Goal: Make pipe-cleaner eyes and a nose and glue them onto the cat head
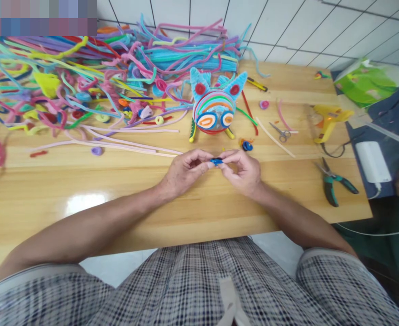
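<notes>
Between my fingertips is a small blue coiled piece (216, 161), which looks like wound pipe cleaner. My left hand (187, 170) pinches it from the left, and my right hand (242, 170) pinches it from the right. Just beyond my hands stands a pipe-cleaner animal figure (214, 106) with blue pointed ears, a striped forehead and orange, white and blue ringed eyes. Close by my right hand lies another dark blue coil (247, 146) with some orange beside it. Fingers partly cover the held piece, so its details do not show.
Loose pipe cleaners (84, 90) in many colours heap over the left and back of the wooden table (124, 226). At the right lie small scissors (282, 133), a yellow glue gun (328, 120), green-handled pliers (335, 183) and a white power adapter (373, 161). A yellow cutter (257, 84) lies behind the figure.
</notes>
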A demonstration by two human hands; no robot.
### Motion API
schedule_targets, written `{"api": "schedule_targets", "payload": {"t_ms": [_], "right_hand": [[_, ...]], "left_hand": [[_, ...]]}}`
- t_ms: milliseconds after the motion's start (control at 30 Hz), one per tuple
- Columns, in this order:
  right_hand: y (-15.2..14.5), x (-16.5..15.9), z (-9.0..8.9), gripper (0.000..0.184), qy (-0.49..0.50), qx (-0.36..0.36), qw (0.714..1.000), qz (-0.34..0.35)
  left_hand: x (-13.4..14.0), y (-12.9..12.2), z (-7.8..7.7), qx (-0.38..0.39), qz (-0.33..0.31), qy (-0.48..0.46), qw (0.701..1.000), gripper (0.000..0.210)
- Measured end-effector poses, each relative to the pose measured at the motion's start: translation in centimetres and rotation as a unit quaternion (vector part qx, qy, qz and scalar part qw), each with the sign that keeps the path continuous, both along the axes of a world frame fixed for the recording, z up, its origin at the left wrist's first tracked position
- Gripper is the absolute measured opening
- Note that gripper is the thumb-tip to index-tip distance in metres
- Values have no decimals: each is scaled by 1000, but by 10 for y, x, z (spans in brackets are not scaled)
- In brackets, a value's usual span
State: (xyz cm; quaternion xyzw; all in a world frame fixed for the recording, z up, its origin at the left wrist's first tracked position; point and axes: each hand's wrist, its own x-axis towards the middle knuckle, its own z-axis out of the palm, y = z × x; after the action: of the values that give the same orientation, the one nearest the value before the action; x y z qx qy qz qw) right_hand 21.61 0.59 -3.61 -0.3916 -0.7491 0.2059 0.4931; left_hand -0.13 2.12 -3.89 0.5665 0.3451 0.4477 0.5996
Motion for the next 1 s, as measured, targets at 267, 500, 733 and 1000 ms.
{"api": "schedule_targets", "payload": {"t_ms": [267,500,733,1000], "right_hand": [[0,0,-2,20,4,7,1000,2],[0,1,-2,15,8,-14,1000,6],[0,-1,-2,11,4,-22,1000,2],[-9,4,18,27,-79,135,987,37]], "left_hand": [[0,-1,4,-16,-2,6,1000,32],[0,-2,3,-18,2,10,1000,38],[-1,-2,-1,41,17,43,998,35],[-9,-9,6,387,80,111,912,12]]}}
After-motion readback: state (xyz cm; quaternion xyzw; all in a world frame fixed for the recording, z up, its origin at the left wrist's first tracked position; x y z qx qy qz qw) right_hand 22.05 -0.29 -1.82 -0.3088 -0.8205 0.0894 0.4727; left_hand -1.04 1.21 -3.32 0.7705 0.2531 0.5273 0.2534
